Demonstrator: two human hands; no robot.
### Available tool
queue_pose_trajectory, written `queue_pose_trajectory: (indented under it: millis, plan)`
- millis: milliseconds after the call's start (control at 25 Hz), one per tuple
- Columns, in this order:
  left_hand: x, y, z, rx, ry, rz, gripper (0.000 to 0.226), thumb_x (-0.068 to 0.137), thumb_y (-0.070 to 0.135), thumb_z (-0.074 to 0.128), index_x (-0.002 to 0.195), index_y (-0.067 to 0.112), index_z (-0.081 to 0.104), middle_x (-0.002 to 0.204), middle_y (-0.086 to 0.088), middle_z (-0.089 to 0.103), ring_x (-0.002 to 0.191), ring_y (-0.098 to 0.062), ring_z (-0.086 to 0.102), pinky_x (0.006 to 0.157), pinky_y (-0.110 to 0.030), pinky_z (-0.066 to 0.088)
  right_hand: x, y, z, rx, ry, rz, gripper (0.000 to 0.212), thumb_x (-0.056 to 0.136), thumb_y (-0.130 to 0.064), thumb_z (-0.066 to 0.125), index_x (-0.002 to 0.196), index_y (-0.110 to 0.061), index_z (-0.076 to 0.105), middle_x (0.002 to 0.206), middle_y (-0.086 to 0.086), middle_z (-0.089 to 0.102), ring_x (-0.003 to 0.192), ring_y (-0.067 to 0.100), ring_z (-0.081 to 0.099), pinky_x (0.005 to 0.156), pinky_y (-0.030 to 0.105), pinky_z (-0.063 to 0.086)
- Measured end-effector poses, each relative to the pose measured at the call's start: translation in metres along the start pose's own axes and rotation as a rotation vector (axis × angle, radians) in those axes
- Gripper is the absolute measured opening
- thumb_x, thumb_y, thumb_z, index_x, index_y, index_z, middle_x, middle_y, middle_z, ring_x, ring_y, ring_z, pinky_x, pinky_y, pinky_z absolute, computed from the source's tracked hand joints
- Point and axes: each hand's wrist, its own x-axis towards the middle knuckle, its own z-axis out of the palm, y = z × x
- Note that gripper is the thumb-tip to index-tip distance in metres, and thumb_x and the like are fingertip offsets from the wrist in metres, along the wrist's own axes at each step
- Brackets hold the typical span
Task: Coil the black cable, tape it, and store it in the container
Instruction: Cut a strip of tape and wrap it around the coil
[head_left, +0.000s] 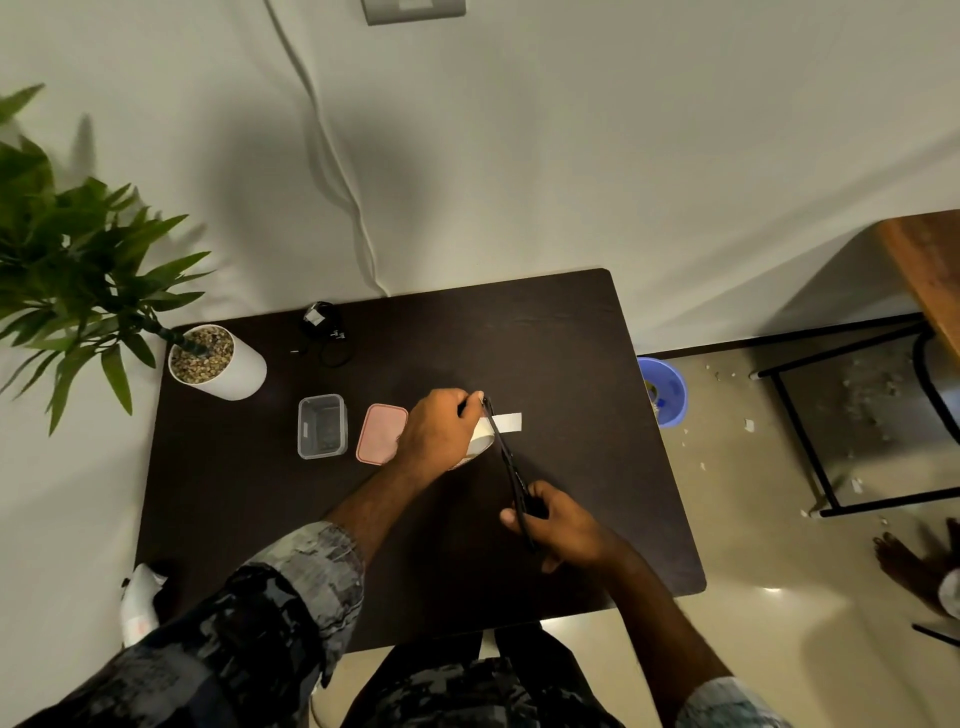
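My left hand (441, 428) pinches the tape roll (482, 436); its white strip (506, 422) runs rightward. My right hand (563, 522) grips scissors (511, 470) crossing that strip. The black cable (323, 332) lies coiled upper left, beyond the clear container (322, 426).

A plain white wall (571, 130) filled the upper half, with a grey switch plate (414, 10) at its top edge and a white cord (332, 156) trailing down behind the dark brown counter (545, 338). A potted plant (78, 260) in a white pebble-filled pot (218, 364) stood at the counter's far left corner. The glossy beige tiled floor (753, 597) was littered with scraps near a blue bin (667, 389). A black-framed wooden table (924, 270) stood to the right. Lighting was dim.
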Motion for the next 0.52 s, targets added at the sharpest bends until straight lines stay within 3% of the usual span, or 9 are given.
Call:
queue_pose_trajectory:
  millis: [160,320,440,520]
  plan:
    - [-0.0004,0.0020,0.0010,-0.003,-0.010,-0.020,0.042,0.106,0.042,0.049,0.072,0.021,0.059,0.067,0.001,0.062,0.060,-0.011,0.059,0.054,-0.027,0.039,-0.0019,-0.0003,0.0004,-0.009,0.011,-0.012,0.040,0.097,-0.050,0.067,0.128,-0.026,0.059,0.125,0.003,0.070,0.110,0.024,0.073,0.068,0.029,0.062]
    - [0.0002,0.0028,0.0028,0.007,-0.014,-0.031,0.040,0.106,0.044,0.048,0.076,0.021,0.062,0.075,-0.002,0.069,0.066,-0.013,0.064,0.055,-0.030,0.044,0.0012,0.0037,0.0024,-0.029,0.052,-0.025,0.034,0.100,-0.049,0.063,0.121,-0.022,0.063,0.120,0.008,0.071,0.105,0.029,0.073,0.065,0.028,0.060]
    - [0.0012,0.0004,0.0065,0.005,-0.007,-0.049,0.040,0.106,0.045,0.047,0.082,0.020,0.067,0.078,-0.002,0.072,0.071,-0.016,0.069,0.063,-0.041,0.058,0.0041,0.0065,0.0052,-0.019,0.094,-0.024,0.030,0.100,-0.046,0.064,0.111,-0.019,0.066,0.108,0.013,0.073,0.090,0.028,0.072,0.064,0.029,0.058]
    - [0.0012,-0.0012,0.0091,0.006,0.003,-0.062,0.040,0.107,0.044,0.046,0.087,0.019,0.069,0.081,-0.002,0.073,0.073,-0.014,0.069,0.066,-0.040,0.059,0.0044,0.0079,0.0068,-0.014,0.130,-0.016,0.025,0.101,-0.043,0.066,0.102,-0.018,0.066,0.092,0.008,0.069,0.078,0.020,0.067,0.064,0.029,0.056]
